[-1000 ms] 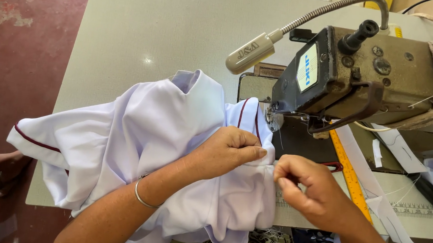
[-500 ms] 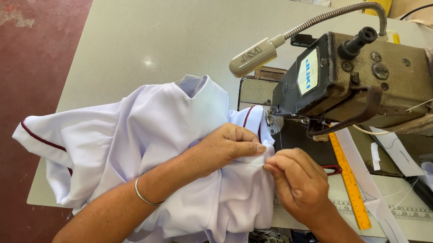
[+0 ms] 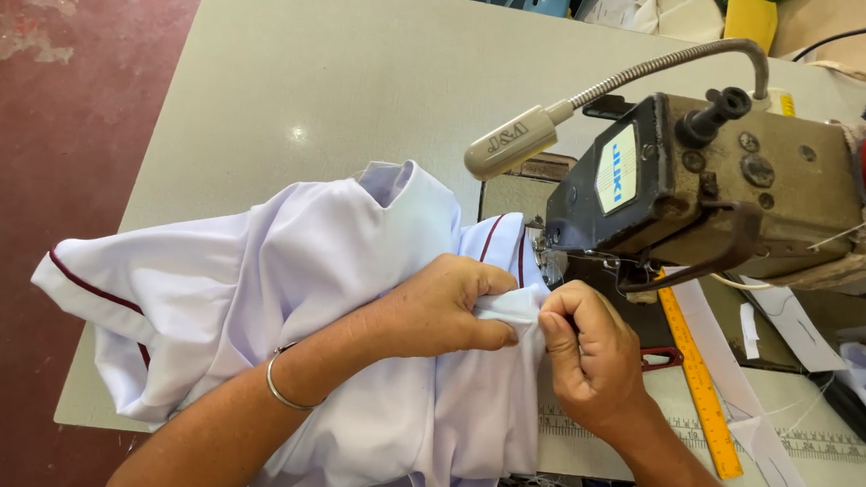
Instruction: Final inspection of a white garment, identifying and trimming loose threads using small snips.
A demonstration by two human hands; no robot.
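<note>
Beside sewing machine (image 3: 717, 191): left hand (image 3: 439, 309), right hand (image 3: 586, 358) pinching white shirt (image 3: 280, 294) fold; could slip, fingers close to needle.

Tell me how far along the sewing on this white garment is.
Done: the white garment already has a collar and maroon piping. In hand: the left hand and right hand pinch a fold of its edge together, just in front of the sewing machine. Left: that fold is not yet under the needle, so this seam looks unsewn.
</note>
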